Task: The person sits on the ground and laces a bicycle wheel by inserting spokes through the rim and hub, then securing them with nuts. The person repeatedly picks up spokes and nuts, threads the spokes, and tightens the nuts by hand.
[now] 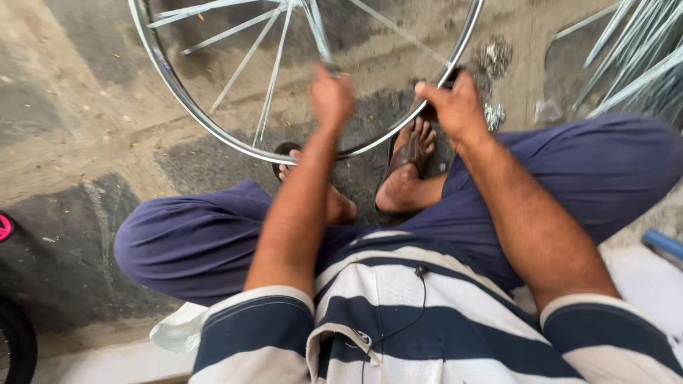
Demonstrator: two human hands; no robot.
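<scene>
Left hand (331,94) blurred, fingers closed around a spoke (318,35) inside the bicycle wheel rim (186,99). Right hand (455,107) grips the rim's right edge; a dark object under its fingers is unclear. Rim stands on concrete floor (78,114), top cut off. Loose spokes bundle (633,64) far right, partly out of frame.

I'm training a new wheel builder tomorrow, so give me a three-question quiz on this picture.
1. True or false: the right hand grips the bicycle wheel rim.
2. What does the left hand reach to?
A. a spoke
B. a sandal
C. the loose spoke bundle
3. Fill in: the rim stands on the ____ floor in front of the person's feet.

Key
1. True; it holds the rim's right side.
2. A; the blurred hand is up among the spokes.
3. Concrete.
</scene>
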